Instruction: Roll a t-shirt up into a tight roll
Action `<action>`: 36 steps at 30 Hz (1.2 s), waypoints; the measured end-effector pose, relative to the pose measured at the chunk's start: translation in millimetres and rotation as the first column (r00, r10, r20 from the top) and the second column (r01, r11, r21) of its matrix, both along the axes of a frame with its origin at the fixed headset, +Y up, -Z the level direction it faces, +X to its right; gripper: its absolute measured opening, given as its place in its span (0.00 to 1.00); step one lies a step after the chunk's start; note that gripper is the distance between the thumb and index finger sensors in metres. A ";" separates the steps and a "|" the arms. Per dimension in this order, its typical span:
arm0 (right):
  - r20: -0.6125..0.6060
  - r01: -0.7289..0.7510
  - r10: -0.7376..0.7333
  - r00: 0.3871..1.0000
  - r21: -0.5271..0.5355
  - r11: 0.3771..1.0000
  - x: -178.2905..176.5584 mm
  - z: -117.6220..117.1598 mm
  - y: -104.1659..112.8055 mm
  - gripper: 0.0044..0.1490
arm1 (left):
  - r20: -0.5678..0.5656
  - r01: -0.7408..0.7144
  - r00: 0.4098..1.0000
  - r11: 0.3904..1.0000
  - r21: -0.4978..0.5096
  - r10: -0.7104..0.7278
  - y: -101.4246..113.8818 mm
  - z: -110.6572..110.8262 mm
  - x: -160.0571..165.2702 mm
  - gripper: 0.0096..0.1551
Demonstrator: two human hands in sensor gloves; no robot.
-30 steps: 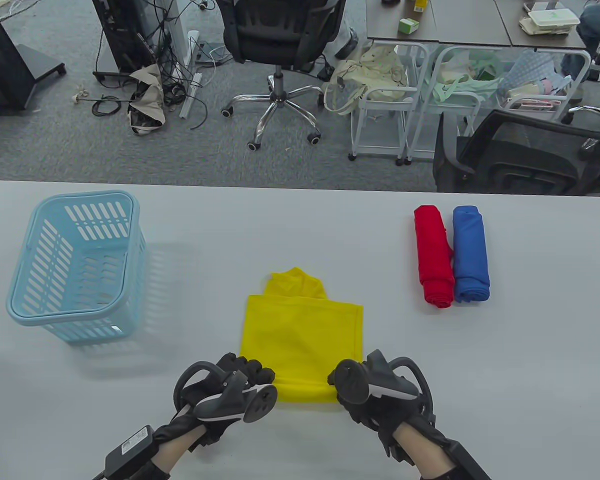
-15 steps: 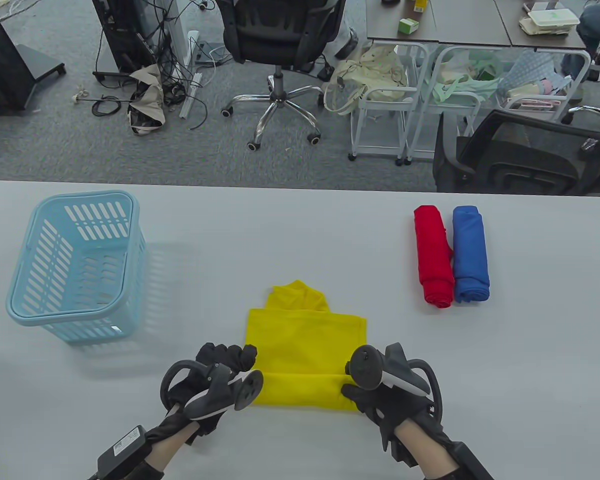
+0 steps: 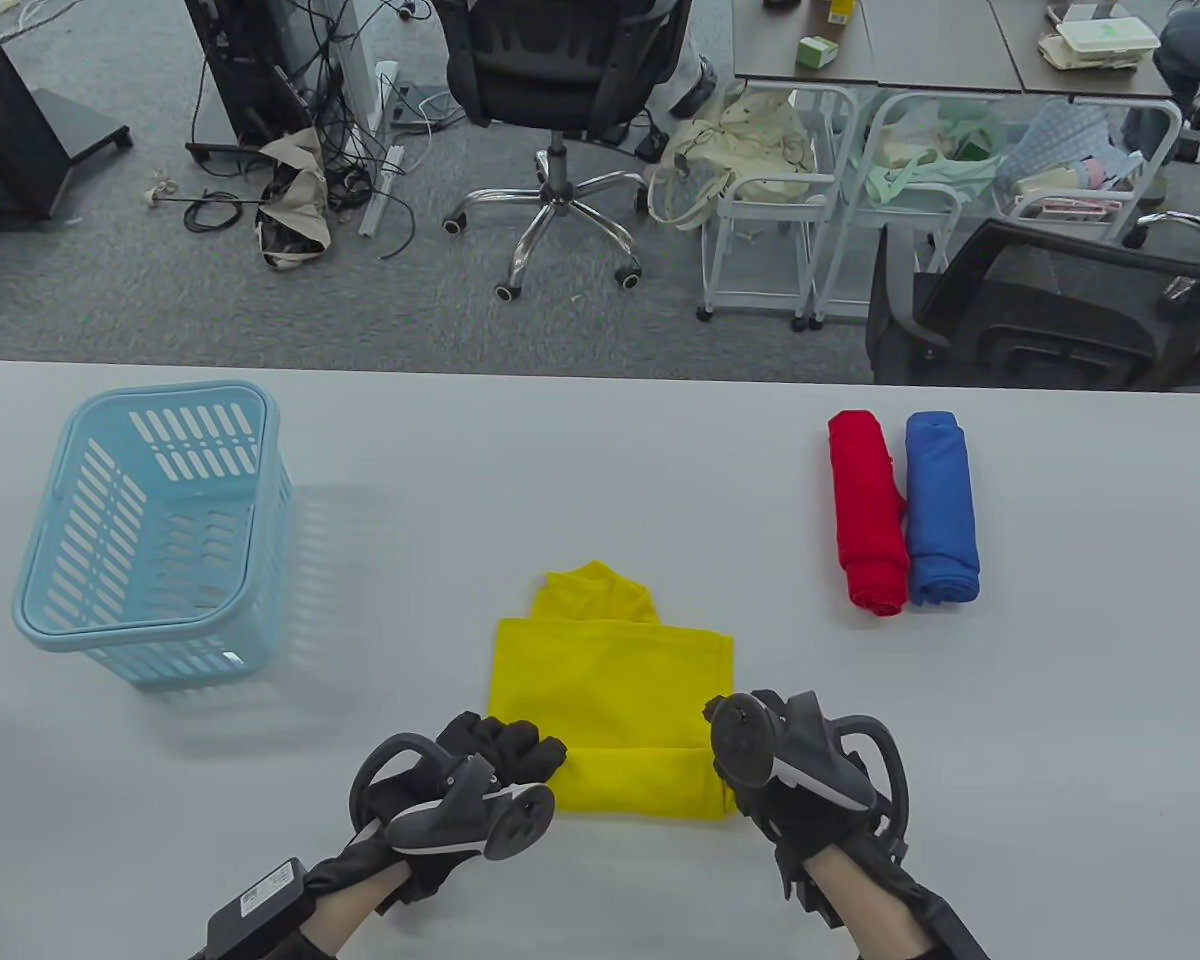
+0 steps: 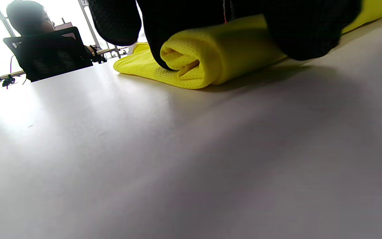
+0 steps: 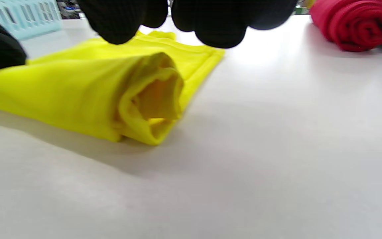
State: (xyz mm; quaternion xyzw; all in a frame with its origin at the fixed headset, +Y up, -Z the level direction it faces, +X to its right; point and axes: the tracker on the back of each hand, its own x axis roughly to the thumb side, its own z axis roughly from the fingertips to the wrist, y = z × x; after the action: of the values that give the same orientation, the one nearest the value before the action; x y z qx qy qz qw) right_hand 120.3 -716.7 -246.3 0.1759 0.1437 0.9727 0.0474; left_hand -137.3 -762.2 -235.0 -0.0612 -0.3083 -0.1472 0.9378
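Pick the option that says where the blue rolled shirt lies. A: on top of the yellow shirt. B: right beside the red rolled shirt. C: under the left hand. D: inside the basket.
B: the blue rolled shirt lies side by side with the red rolled shirt on the table's right part, away from the basket.

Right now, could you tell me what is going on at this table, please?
A person in sensor gloves is rolling a yellow t-shirt from its near edge. The left hand grips the roll's left end; the right hand is at the right end, its fingertips seemingly just above the cloth. Only a short roll is made; most of the shirt lies flat. A red roll, a blue roll and a basket sit farther back.
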 end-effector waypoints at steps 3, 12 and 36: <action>-0.127 -0.029 0.021 0.992 -0.059 0.998 -16.8 5.9 -13.6 0.37 | 0.005 0.022 1.000 0.999 0.034 -0.023 -0.4 0.6 0.9 0.41; -0.144 -0.229 0.222 0.964 -0.033 0.973 -36.3 8.8 -35.5 0.45 | -0.044 -0.015 0.999 0.999 0.033 0.016 1.7 -6.5 -4.3 0.33; -0.026 0.084 -0.089 0.996 -0.164 0.983 -13.8 -6.1 -30.3 0.37 | -0.002 0.008 1.000 0.998 0.069 -0.008 3.4 -2.7 5.3 0.34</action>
State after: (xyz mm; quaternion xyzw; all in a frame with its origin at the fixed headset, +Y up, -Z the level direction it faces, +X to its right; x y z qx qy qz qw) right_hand 106.5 -747.1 -252.4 0.1937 0.2156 0.9517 0.1014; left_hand -132.0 -758.8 -237.8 -0.0299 -0.3020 -0.1614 0.9391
